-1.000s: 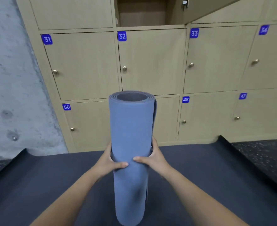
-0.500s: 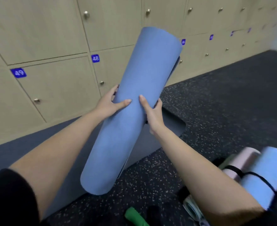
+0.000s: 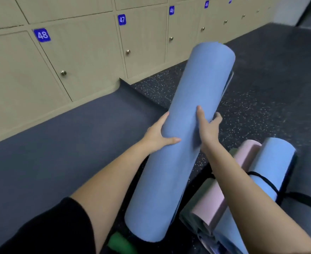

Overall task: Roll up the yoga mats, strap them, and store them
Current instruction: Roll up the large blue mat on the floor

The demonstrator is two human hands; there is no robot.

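A wall of beige lockers fills the upper left, and its doors reach down to the floor. The floor is dark rubber with small pale specks. On it, just against the lockers, lies a dark grey mat, unrolled and flat, with its far corner a little curled up.

The blue rolled mat is in the air in front of the person. It is tilted, the upper end towards the lockers and the lower end near the bottom edge of the view. To the right of it, on the floor, lie two more rolls side by side and touching: a light blue roll and a pink roll.

The left hand grips the blue rolled mat from the left side, the thumb across the front and the fingers behind it. The right hand grips it from the right, the thumb pointing up on the front and the fingers curled round the far edge.

A black strap goes round the light blue roll. A green thing shows at the bottom edge; what it is I cannot tell. Blue number plates read 48, 47 and 46, and each door has a small metal knob.
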